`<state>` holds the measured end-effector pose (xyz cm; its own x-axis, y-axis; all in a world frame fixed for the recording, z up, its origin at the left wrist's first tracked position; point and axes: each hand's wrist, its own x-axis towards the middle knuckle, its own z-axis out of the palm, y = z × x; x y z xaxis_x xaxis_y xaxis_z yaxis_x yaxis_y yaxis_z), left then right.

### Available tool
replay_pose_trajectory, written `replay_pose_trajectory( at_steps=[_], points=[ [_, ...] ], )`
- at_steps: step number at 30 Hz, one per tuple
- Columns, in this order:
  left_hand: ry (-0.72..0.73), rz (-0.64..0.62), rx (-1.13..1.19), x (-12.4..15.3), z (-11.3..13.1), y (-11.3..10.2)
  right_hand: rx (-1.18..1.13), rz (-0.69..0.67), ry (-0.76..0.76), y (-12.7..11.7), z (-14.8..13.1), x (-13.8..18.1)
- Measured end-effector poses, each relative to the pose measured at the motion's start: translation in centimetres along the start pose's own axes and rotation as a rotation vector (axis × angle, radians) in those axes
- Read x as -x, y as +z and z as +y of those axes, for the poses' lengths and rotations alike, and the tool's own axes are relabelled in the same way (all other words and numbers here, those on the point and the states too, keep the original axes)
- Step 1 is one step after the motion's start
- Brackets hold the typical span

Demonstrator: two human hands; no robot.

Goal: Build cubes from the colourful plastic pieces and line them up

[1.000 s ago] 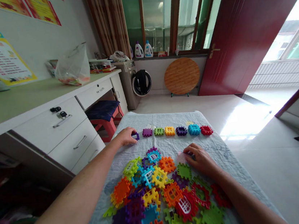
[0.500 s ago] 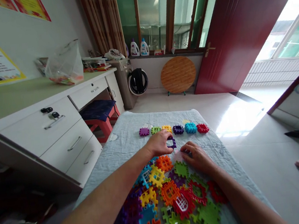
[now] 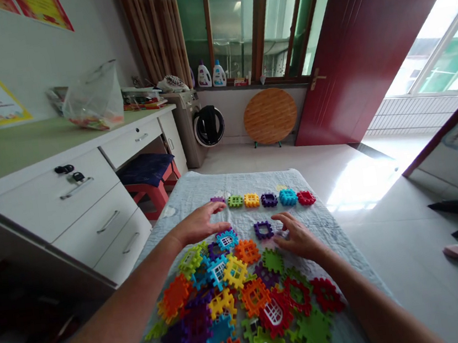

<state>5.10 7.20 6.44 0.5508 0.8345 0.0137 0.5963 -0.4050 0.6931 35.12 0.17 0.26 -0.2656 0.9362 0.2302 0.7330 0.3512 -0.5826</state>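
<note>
A dark purple square frame piece (image 3: pixel 263 230) with notched edges lies on the cloth between my hands. My right hand (image 3: pixel 299 236) is just to its right, fingers apart, holding nothing. My left hand (image 3: pixel 200 223) is over the far left of the pile, thumb and fingers spread. Its thumb is close to a light blue window piece (image 3: pixel 227 239); whether they touch I cannot tell. Beyond the hands runs a row of small assembled blocks: purple (image 3: pixel 217 199), partly hidden by my left fingers, green (image 3: pixel 235 201), yellow (image 3: pixel 251 200), dark purple (image 3: pixel 269 199), light blue (image 3: pixel 288 197) and red (image 3: pixel 306 198).
A heap of loose notched pieces, among them an orange one (image 3: pixel 255 297) and a red one (image 3: pixel 275 313), covers the near part of the cloth-covered table (image 3: pixel 238 179). A white desk (image 3: pixel 86 197) and a stool (image 3: pixel 147 170) stand to the left.
My left hand has let go of the dark purple frame piece and moved left, over the pile's far edge. The frame now lies on the cloth. My right hand has opened slightly beside it.
</note>
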Motion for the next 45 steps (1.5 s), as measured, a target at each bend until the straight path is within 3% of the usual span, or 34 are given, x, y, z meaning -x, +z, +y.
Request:
replay_pose_trajectory(
  at_steps=[3, 6, 12, 20, 24, 27, 33, 45],
  points=[
    [-0.155, 0.090, 0.209, 2.6, -3.0, -0.9, 0.147, -0.103, -0.047, -0.4, -1.0, -1.6],
    [-0.200, 0.185, 0.353, 4.3, -5.4, 0.1, 0.286, -0.230, -0.058, -0.6, -2.2, -3.4],
    [-0.246, 0.278, 0.565, 4.8, -7.2, 1.5, 0.463, -0.368, -0.052, -0.1, -3.9, -5.4],
    [-0.202, 0.342, 0.564, 4.8, -8.4, 2.1, 0.480, -0.413, -0.066, -0.2, -3.4, -6.3],
    [-0.204, 0.354, 0.536, 4.8, -8.4, 2.4, 0.488, -0.258, -0.061, -2.2, -1.7, -8.5],
    [-0.200, 0.352, 0.522, 4.8, -8.4, 2.4, 0.544, -0.159, 0.041, -4.0, -0.1, -10.7],
    [-0.189, 0.349, 0.529, 4.9, -8.7, 2.4, 0.631, -0.262, 0.124, -4.4, 1.9, -13.3],
    [-0.194, 0.322, 0.531, 5.1, -8.7, 2.3, 0.629, -0.338, 0.137, -3.2, 2.2, -13.4]
  ],
)
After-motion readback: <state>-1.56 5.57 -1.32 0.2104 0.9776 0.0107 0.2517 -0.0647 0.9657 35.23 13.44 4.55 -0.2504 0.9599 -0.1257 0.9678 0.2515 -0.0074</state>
